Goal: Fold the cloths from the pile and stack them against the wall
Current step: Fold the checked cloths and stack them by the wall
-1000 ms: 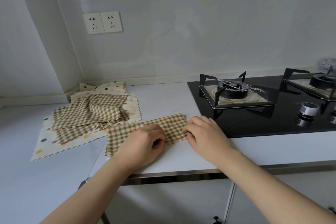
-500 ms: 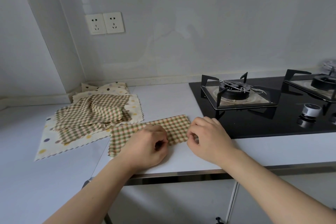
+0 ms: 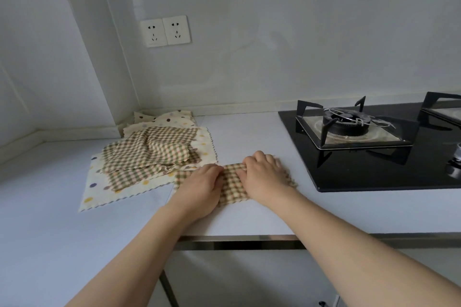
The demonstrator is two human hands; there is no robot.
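A small green-and-tan checked cloth (image 3: 232,185) lies folded on the white counter (image 3: 244,217), between my two hands. My left hand (image 3: 199,188) grips its left part with curled fingers. My right hand (image 3: 265,176) holds its right part, fingers curled over the top fold. Left of them sits the pile: a rumpled checked cloth (image 3: 152,151) on a cream polka-dot cloth (image 3: 99,192). More dotted cloth (image 3: 169,118) lies in the corner by the wall.
A black gas hob (image 3: 374,157) with a burner (image 3: 345,123) takes up the counter's right side, close to my right hand. Two wall sockets (image 3: 164,31) sit above the pile. The counter's front edge (image 3: 237,244) runs under my forearms.
My hands have come together, folding the long checked strip in half so it is now shorter. The right end was carried leftward; the camera moved closer.
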